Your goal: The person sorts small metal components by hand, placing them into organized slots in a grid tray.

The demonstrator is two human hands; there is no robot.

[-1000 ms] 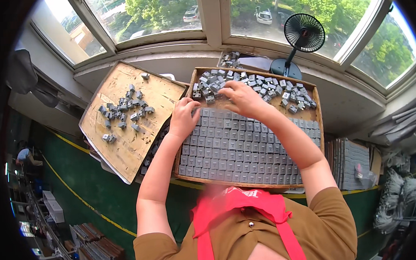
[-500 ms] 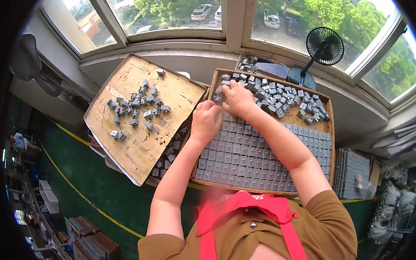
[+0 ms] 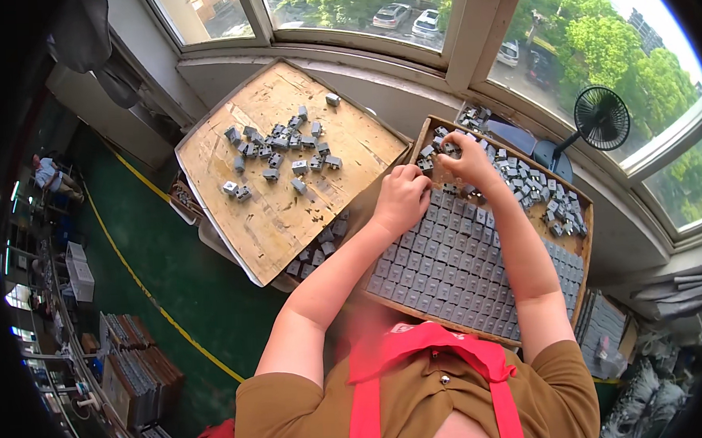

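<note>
A shallow wooden tray holds tight rows of small grey blocks, with loose grey blocks heaped at its far side. My right hand reaches into the far left part of the tray. Its thumb and fingers are curled round a small grey block, though its grip is partly hidden. At the tray's left edge, close to the ends of the rows, my left hand has its fingers bent and pressed together. What they hold, if anything, is hidden.
Left of the tray lies a wooden board with scattered grey blocks; more blocks lie beneath its edge. A black fan stands by the window behind the tray. Stacked trays are at the right.
The view has turned, so the board and tray sit further right. My right hand's fingers have opened out and curled among the loose blocks; my left hand stays by the tray's left edge.
</note>
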